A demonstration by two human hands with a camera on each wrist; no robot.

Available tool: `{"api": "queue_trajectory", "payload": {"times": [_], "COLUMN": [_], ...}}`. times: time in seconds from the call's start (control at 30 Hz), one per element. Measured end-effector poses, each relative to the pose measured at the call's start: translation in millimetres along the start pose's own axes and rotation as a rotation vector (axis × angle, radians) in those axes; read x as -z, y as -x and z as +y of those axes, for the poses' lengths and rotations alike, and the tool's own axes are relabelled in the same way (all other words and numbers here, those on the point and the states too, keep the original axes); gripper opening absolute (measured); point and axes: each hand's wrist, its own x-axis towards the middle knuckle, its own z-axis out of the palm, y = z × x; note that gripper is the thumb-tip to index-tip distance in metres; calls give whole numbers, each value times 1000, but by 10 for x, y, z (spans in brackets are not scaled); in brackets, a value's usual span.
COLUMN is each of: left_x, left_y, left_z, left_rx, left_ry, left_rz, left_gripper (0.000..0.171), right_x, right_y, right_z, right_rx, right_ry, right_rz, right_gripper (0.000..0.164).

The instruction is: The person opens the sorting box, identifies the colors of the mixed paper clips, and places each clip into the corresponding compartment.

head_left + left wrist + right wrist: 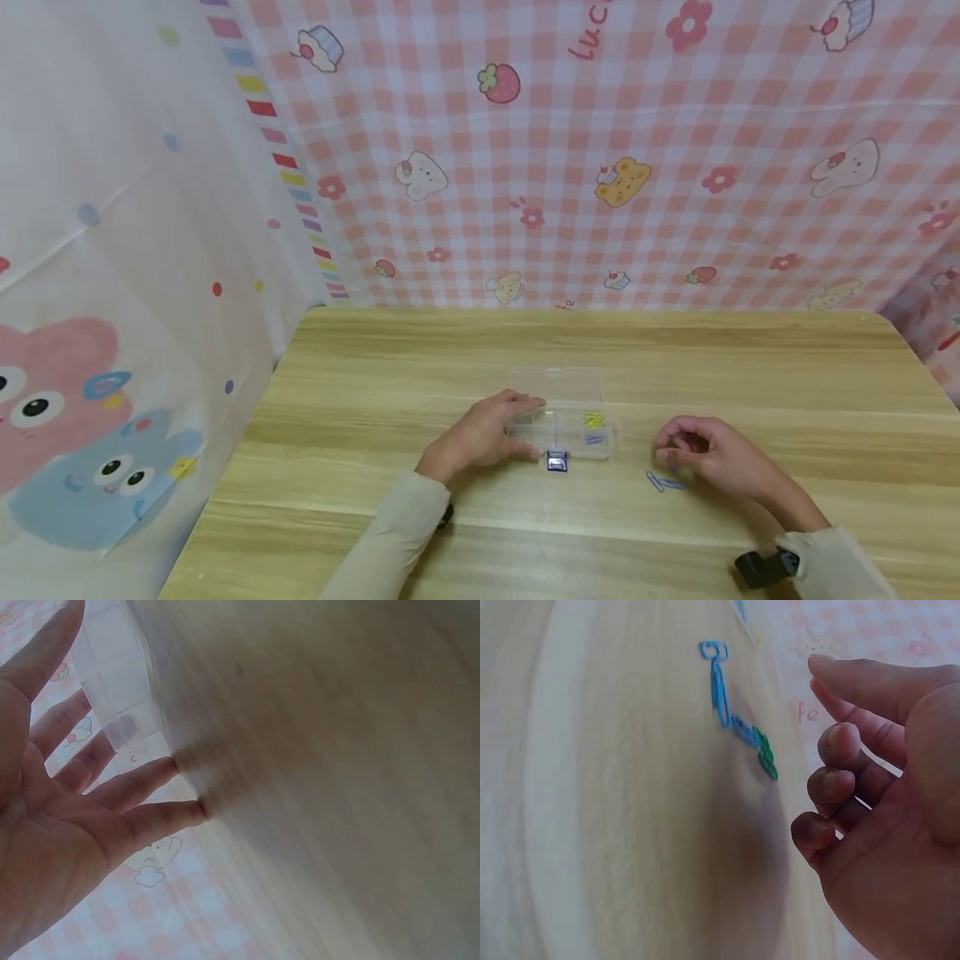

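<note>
One clear box (543, 427) is set on the tabletop (435, 350), its left end spanned by the wide left grip (487, 429). Inside, yellow pieces (593, 420) are too small to be counted. Three blue paper clips (719, 694) and one green clip (766, 754) are seen near the narrowed right grip (712, 454); whether anything is pinched cannot be told.

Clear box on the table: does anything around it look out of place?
Mildly: blue and green paper clips lie loose on the table near the right hand, outside the clear box, which holds other blue clips.
</note>
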Motion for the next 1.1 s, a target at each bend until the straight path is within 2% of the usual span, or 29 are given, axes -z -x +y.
{"api": "queue_trajectory", "payload": {"times": [0.27,0.53,0.77,0.93,1.1], "left_x": [-12,-17,-31,-22,-2], "left_y": [-13,-8,-10,-5,-19], "left_z": [-7,1,-22,-25,-20], "left_rx": [3,-10,-19,-30,-46], "left_ry": [4,5,-10,-7,-11], "left_rz": [-5,-6,-5,-5,9], "left_gripper": [70,70,70,71,71], "right_x": [54,72,57,80,112], "right_y": [133,210,221,200,177], "right_z": [95,193,279,293,263], "right_rx": [-51,-33,-4,-35,-77], "right_ry": [21,26,-16,-48,-29], "right_rz": [39,69,28,-25,-14], "right_gripper": [9,9,12,15,16]}}
